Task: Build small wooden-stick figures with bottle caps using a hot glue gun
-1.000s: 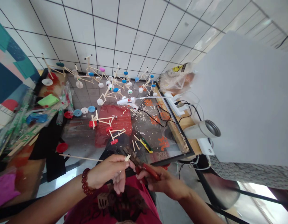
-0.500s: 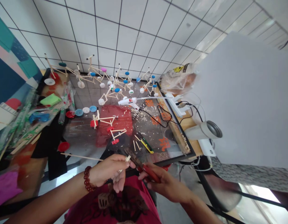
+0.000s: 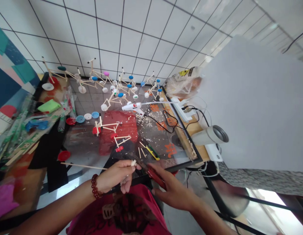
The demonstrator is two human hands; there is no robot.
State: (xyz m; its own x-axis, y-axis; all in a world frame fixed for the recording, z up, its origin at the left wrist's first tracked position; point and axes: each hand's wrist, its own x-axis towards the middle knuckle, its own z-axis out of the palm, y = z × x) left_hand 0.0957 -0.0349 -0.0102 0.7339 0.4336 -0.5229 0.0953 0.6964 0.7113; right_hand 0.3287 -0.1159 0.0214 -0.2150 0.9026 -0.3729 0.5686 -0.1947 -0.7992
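Note:
My left hand [image 3: 115, 176], with a beaded bracelet at the wrist, pinches short pale wooden stick pieces [image 3: 133, 162] between thumb and fingertips. A long thin stick [image 3: 84, 166] reaches out leftward from behind that hand; whether the hand grips it I cannot tell. Wrapped in my right hand [image 3: 176, 189] are red-handled pliers [image 3: 156, 177], their dark jaws close beside the stick pieces. Just beyond lie a yellow craft knife [image 3: 152, 152] and a few short sticks [image 3: 141, 152]. Small stick frames with red caps [image 3: 119, 148] rest on and beside a red sheet [image 3: 129, 124].
A white glue gun [image 3: 133, 107] with a black cord lies mid-table among wood chips. Several stick models with coloured caps [image 3: 120, 95] line the back. At right are a power strip [image 3: 184, 111] and a pale cylinder [image 3: 207, 136]; at left, plastic-wrapped sticks [image 3: 16, 130].
The view has shifted slightly, so the table things sit a little further left. My right hand and the pliers have moved slightly up, and its fingers look more closed round the handles.

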